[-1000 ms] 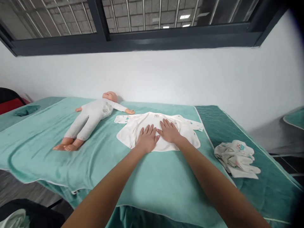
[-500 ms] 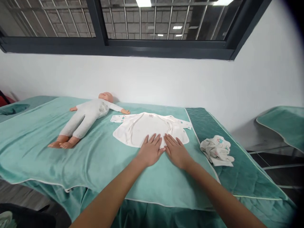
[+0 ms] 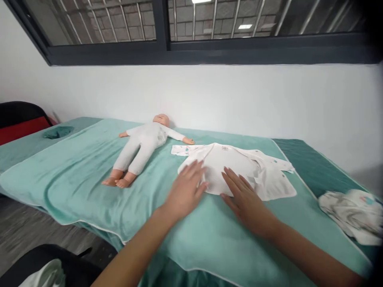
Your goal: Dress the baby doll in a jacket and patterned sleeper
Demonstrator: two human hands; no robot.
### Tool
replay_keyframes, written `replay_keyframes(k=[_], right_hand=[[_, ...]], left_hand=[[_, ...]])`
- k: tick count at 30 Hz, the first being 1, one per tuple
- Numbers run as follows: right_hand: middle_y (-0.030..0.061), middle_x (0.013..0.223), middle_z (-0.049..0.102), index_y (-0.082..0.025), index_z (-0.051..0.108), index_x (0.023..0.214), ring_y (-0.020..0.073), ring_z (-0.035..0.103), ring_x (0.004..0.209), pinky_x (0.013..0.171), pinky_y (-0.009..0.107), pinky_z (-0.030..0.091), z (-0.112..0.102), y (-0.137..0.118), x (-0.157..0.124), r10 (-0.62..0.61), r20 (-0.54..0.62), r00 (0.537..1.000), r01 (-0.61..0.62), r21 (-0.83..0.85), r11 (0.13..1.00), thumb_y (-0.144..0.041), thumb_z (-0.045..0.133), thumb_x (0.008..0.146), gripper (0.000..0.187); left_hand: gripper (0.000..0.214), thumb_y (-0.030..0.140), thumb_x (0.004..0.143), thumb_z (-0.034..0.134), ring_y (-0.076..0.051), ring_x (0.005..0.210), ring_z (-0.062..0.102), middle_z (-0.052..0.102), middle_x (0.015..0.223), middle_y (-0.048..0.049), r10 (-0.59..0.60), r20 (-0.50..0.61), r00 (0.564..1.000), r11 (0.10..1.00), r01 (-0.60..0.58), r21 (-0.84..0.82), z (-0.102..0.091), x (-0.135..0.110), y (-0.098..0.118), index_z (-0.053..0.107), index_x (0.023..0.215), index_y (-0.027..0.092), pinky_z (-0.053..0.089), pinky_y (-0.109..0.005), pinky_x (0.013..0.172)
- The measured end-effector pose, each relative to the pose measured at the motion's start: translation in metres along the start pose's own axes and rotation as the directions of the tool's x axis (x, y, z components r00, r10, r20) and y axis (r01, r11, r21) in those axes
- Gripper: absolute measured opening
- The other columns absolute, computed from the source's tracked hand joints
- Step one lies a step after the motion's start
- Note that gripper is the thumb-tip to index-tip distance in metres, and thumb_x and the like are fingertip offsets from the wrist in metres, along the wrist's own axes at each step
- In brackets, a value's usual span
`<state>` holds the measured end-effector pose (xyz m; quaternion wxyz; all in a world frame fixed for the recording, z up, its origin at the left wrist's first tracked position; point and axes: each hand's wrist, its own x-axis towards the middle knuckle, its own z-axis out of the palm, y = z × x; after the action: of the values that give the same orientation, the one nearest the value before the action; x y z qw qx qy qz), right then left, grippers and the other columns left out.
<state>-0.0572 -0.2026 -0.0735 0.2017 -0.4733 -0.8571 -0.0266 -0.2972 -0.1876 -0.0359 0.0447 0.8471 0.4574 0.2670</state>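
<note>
A small white baby shirt (image 3: 218,167) lies spread out with its front open and its sleeves stretched to both sides. Over its lower left part is my left hand (image 3: 187,189), fingers extended and slightly blurred. My right hand (image 3: 245,197) has its fingers straight too, above the lower middle of the shirt; whether either palm touches the cloth I cannot tell. Neither hand holds anything. To the left a baby doll (image 3: 146,143) in a white body suit lies on its back, arms out, one hand near the shirt's left sleeve.
A green velvety cover (image 3: 89,171) spreads over the bed. Crumpled white baby clothes (image 3: 353,213) lie at the right edge. A white wall (image 3: 239,99) and a barred window (image 3: 206,24) stand behind. A black chair (image 3: 56,259) with cloth on it is at lower left.
The view has turned left, so everything sits further right. My hands have moved apart, the left one toward the shirt's left side. The shirt still lies spread out.
</note>
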Motion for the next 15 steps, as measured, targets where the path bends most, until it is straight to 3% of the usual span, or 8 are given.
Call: replay_keyframes(k=[2, 5, 6, 8, 10, 11, 13, 15], right_hand=[[0.0096, 0.162, 0.024, -0.02, 0.029, 0.153, 0.023, 0.019, 0.151, 0.121, 0.046, 0.025, 0.014, -0.022, 0.063, -0.014, 0.0, 1.0, 0.014, 0.144, 0.989, -0.04, 0.037, 0.101, 0.057], [0.0144, 0.157, 0.034, -0.016, 0.034, 0.149, 0.0253, 0.028, 0.147, 0.119, 0.045, 0.029, 0.045, -0.044, 0.165, -0.009, 0.003, 1.0, 0.007, 0.344, 0.939, -0.04, 0.042, 0.098, 0.057], [0.0168, 0.154, 0.038, -0.013, 0.033, 0.149, 0.0263, 0.033, 0.145, 0.117, 0.044, 0.031, 0.057, -0.049, 0.199, 0.001, 0.024, 1.0, -0.011, 0.387, 0.922, -0.039, 0.045, 0.097, 0.059], [0.0215, 0.151, 0.04, -0.008, 0.029, 0.149, 0.0292, 0.035, 0.143, 0.116, 0.044, 0.031, 0.079, -0.055, 0.265, 0.084, 0.039, 0.996, -0.092, 0.428, 0.899, -0.037, 0.049, 0.094, 0.065], [0.0234, 0.151, 0.038, -0.008, 0.024, 0.15, 0.0344, 0.037, 0.141, 0.114, 0.05, 0.031, 0.098, -0.058, 0.325, 0.217, 0.033, 0.976, -0.208, 0.453, 0.867, -0.042, 0.046, 0.095, 0.068], [0.0236, 0.15, 0.038, -0.01, 0.021, 0.151, 0.0364, 0.039, 0.139, 0.112, 0.053, 0.033, 0.107, -0.059, 0.352, 0.296, 0.077, 0.952, -0.295, 0.483, 0.824, -0.045, 0.042, 0.096, 0.068], [0.0263, 0.143, 0.046, -0.009, 0.014, 0.151, 0.0395, 0.047, 0.132, 0.106, 0.059, 0.037, 0.12, -0.058, 0.396, 0.381, 0.189, 0.905, -0.42, 0.536, 0.732, -0.055, 0.034, 0.096, 0.074], [0.0292, 0.135, 0.052, -0.005, 0.012, 0.15, 0.0415, 0.052, 0.127, 0.103, 0.062, 0.039, 0.129, -0.055, 0.428, 0.349, 0.266, 0.899, -0.439, 0.577, 0.689, -0.061, 0.035, 0.094, 0.082]], left_hand=[[0.046, 0.041, 0.099, 0.041, -0.022, 0.146, 0.032, 0.042, 0.155, -0.0073, -0.125, -0.152, 0.98, 0.99, 0.132, 0.039, -0.036, -0.001, -0.051, 0.052, 0.138, 0.019, 0.027, -0.043, 0.121], [0.05, 0.042, 0.093, 0.049, -0.026, 0.141, 0.039, 0.05, 0.148, -0.0113, -0.364, -0.317, 0.876, 0.924, 0.381, -0.007, -0.084, -0.005, -0.131, 0.055, 0.134, 0.015, 0.027, -0.044, 0.121], [0.053, 0.045, 0.09, 0.052, -0.028, 0.139, 0.043, 0.052, 0.146, -0.0122, -0.477, -0.33, 0.814, 0.872, 0.485, -0.064, -0.096, -0.007, -0.156, 0.056, 0.133, 0.015, 0.029, -0.045, 0.119], [0.059, 0.052, 0.086, 0.055, -0.032, 0.133, 0.049, 0.054, 0.144, -0.0128, -0.731, -0.302, 0.612, 0.678, 0.703, -0.214, -0.114, -0.011, -0.2, 0.057, 0.133, 0.016, 0.036, -0.048, 0.114], [0.062, 0.057, 0.082, 0.058, -0.034, 0.122, 0.058, 0.06, 0.136, -0.0133, -0.874, -0.184, 0.45, 0.485, 0.781, -0.393, -0.123, -0.014, -0.234, 0.058, 0.13, 0.018, 0.046, -0.048, 0.104], [0.062, 0.059, 0.08, 0.06, -0.034, 0.115, 0.063, 0.065, 0.129, -0.0132, -0.908, -0.079, 0.412, 0.397, 0.783, -0.479, -0.125, -0.013, -0.247, 0.061, 0.127, 0.018, 0.051, -0.047, 0.097], [0.059, 0.061, 0.079, 0.061, -0.033, 0.1, 0.069, 0.073, 0.112, -0.0125, -0.907, 0.148, 0.393, 0.234, 0.765, -0.6, -0.124, -0.007, -0.265, 0.066, 0.118, 0.018, 0.056, -0.043, 0.082], [0.054, 0.061, 0.082, 0.06, -0.031, 0.09, 0.07, 0.075, 0.097, -0.011, -0.874, 0.301, 0.381, 0.105, 0.753, -0.649, -0.122, 0.004, -0.274, 0.069, 0.11, 0.015, 0.057, -0.04, 0.074]])
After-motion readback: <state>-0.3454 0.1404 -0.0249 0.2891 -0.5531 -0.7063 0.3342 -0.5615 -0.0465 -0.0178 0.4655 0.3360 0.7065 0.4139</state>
